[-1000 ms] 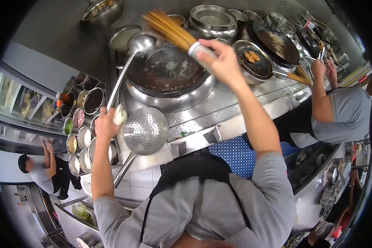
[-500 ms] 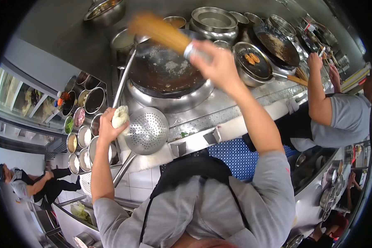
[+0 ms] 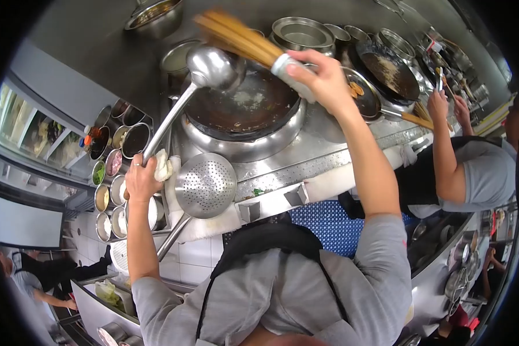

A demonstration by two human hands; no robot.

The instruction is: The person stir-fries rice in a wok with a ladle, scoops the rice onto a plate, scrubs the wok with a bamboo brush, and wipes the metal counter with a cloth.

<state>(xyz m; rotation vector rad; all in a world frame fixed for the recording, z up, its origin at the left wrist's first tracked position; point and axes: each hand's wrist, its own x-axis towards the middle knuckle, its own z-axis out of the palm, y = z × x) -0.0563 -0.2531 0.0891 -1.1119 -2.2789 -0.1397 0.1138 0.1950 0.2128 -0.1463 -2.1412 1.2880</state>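
My left hand [image 3: 142,181] is closed around the long handle of a steel ladle [image 3: 173,112], with a crumpled white cloth [image 3: 164,166] also in its grip. The ladle's bowl is raised near the back left of the wok. In my right hand [image 3: 326,83] is a bamboo wok brush [image 3: 242,39], gripped by its pale wrapped end. Its bristles point up and left, behind the ladle bowl, blurred at the tips. Below both tools, the dark wok [image 3: 242,109] has whitish residue or water inside. A perforated strainer [image 3: 206,185] lies at the counter's front edge.
Left stand several small ingredient pots, including one with chopped greens [image 3: 98,172]. To the right, a strainer pan [image 3: 366,104] holds orange pieces, beside a second wok [image 3: 389,72]. A co-worker [image 3: 484,173] works at right; another person [image 3: 46,277] is far left. Steel pots [image 3: 303,33] line the back.
The ladle's bowl has come up into view from the wok's left rim. My right hand has shifted slightly right with the brush. The person at far left has changed posture.
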